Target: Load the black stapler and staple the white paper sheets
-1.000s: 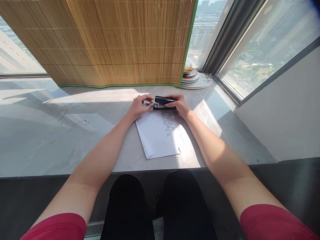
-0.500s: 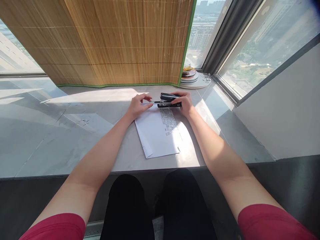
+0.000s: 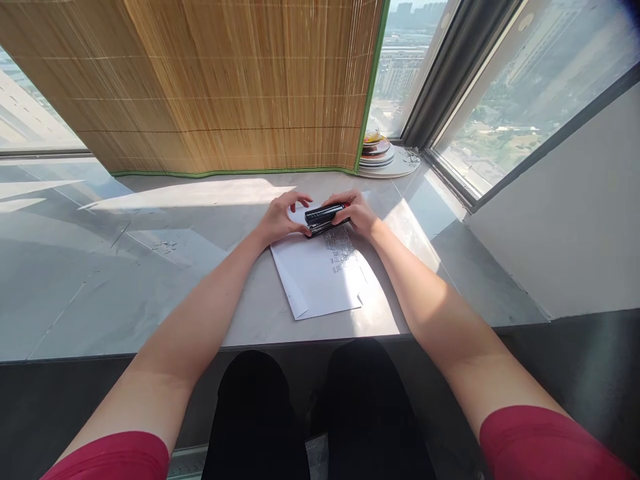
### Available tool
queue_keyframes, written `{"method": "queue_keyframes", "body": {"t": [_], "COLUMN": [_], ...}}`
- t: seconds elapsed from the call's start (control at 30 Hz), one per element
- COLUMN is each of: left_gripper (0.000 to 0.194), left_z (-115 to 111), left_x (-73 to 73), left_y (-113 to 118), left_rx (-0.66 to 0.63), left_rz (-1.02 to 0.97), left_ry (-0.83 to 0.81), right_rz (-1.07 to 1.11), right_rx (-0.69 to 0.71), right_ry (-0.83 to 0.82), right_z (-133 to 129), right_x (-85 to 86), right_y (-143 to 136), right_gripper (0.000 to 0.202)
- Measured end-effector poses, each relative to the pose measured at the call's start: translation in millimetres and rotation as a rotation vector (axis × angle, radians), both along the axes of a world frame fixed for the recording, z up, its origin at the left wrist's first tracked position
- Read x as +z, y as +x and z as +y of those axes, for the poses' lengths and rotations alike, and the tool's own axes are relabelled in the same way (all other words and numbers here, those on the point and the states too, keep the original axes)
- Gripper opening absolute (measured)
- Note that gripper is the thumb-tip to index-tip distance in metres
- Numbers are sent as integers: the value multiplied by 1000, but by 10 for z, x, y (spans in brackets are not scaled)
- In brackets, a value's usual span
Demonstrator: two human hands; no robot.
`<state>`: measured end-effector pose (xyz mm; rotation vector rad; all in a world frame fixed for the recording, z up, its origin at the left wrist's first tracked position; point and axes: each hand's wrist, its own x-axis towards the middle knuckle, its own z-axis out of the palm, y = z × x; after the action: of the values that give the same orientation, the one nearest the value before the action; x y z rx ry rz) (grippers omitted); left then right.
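Note:
My right hand (image 3: 354, 212) is wrapped round a black stapler (image 3: 323, 215), which tilts a little over the white paper. At the stapler's front end my left hand (image 3: 283, 219) has its thumb and fingers spread apart. The left thumb tip is at the stapler's lower front corner; whether it presses there I cannot tell. Below the hands lies the white paper (image 3: 315, 273), its near left corner folded. Rows of small thin dark marks like staples (image 3: 340, 250) cover the paper's right part.
Small loose bits like staples (image 3: 166, 247) lie on the grey tiled sill (image 3: 90, 293) to the left. A bamboo blind (image 3: 240, 87) hangs behind. Stacked plates (image 3: 377, 157) stand in the far right corner by the window frame (image 3: 463, 73).
The thin rod that stuck out of the stapler's front no longer shows. My left fingers have parted. The stapler has come nearer and left, and now slants.

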<state>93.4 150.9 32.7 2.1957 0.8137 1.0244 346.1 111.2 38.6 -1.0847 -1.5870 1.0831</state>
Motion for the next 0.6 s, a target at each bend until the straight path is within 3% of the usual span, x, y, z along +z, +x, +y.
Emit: {"method": "queue_keyframes", "body": {"t": [0.23, 0.4, 0.47, 0.6], "left_gripper": [78, 69, 62, 44], "left_z": [59, 147, 200, 321], "left_x": [-29, -54, -66, -113], "left_y": [-36, -101, -116, -121], "left_rx": [-38, 127, 203, 362], "left_rz": [-56, -290, -415, -610], "left_ry": [28, -118, -162, -225], "right_rz": [2, 153, 114, -51], "right_rx": [9, -135, -94, 113], "right_ry": [36, 7, 8, 52], "right_z": [-37, -32, -66, -173], "right_x": [10, -61, -77, -79], "right_y": [-75, -168, -247, -450], "right_gripper": [34, 36, 40, 45]}}
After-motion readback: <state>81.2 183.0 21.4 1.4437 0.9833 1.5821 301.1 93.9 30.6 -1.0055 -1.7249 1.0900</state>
